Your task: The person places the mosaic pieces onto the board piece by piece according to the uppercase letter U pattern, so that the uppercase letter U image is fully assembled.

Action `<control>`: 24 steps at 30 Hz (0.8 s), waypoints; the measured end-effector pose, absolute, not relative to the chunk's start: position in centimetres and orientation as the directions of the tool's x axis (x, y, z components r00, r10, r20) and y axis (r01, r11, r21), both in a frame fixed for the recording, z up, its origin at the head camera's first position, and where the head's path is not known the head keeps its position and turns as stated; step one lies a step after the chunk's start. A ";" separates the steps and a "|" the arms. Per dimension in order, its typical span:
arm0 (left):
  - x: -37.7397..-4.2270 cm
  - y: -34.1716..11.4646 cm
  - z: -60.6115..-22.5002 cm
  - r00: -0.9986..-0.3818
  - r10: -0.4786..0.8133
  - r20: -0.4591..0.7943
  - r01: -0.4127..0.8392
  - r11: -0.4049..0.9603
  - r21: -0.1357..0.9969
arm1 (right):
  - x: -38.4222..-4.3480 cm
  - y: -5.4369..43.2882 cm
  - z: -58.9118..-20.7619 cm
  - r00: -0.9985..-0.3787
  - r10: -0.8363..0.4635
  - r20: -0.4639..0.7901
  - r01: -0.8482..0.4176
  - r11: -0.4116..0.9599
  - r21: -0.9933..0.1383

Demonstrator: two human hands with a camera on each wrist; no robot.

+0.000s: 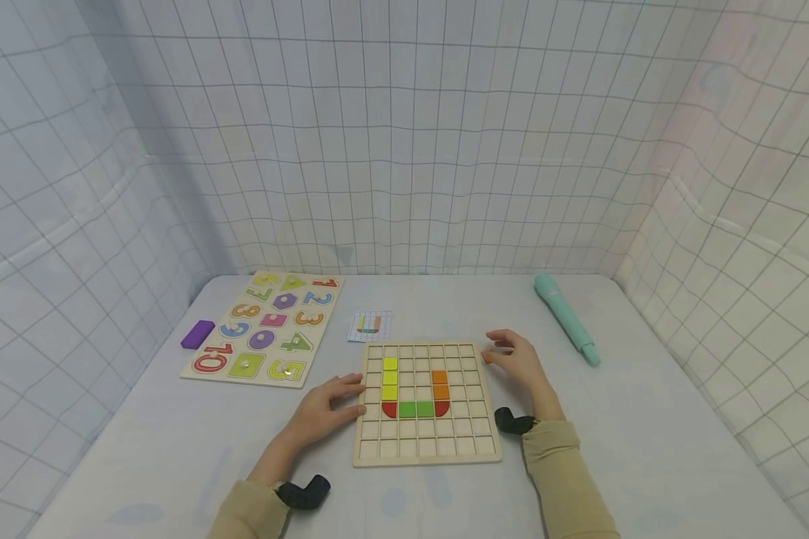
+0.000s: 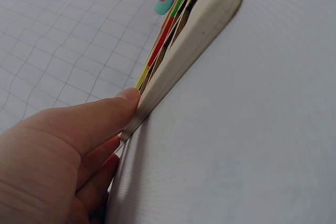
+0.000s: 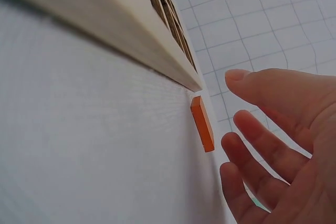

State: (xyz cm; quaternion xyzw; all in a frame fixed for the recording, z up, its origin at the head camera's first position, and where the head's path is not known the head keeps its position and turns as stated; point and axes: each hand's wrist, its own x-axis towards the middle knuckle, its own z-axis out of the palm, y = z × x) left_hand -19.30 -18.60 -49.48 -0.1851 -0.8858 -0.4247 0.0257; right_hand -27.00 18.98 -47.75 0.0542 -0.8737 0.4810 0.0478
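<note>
A wooden grid board [image 1: 428, 448] lies flat between the hands. It bears a U of tiles: yellow squares [image 1: 390, 378] on the left, green squares [image 1: 416, 409] at the bottom between two red rounded corner pieces [image 1: 441, 409], and orange squares [image 1: 440, 385] on the right. My left hand [image 1: 321, 409] rests against the board's left edge, its thumb [image 2: 105, 119] and fingers fairly straight. By the board's upper right corner, a loose orange tile [image 3: 202, 124] lies on the table. My right hand [image 1: 517, 361] is beside that tile, fingers apart and loosely bent, apparently not gripping it.
Behind the board lies a small card [image 1: 369, 327] printed with a U pattern. A number-and-shape peg puzzle [image 1: 270, 329] is at the left, with a purple block [image 1: 198, 335] beside it. At the right lies a mint-green folded umbrella-like stick [image 1: 566, 318]. Gridded curtains [image 1: 404, 150] surround the table.
</note>
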 end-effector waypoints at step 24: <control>-19.2 -18.6 -49.3 -0.932 0.300 0.202 0.343 0.555 0.758 | -26.7 19.0 -47.7 -0.990 -0.113 0.081 -0.133 0.594 -0.794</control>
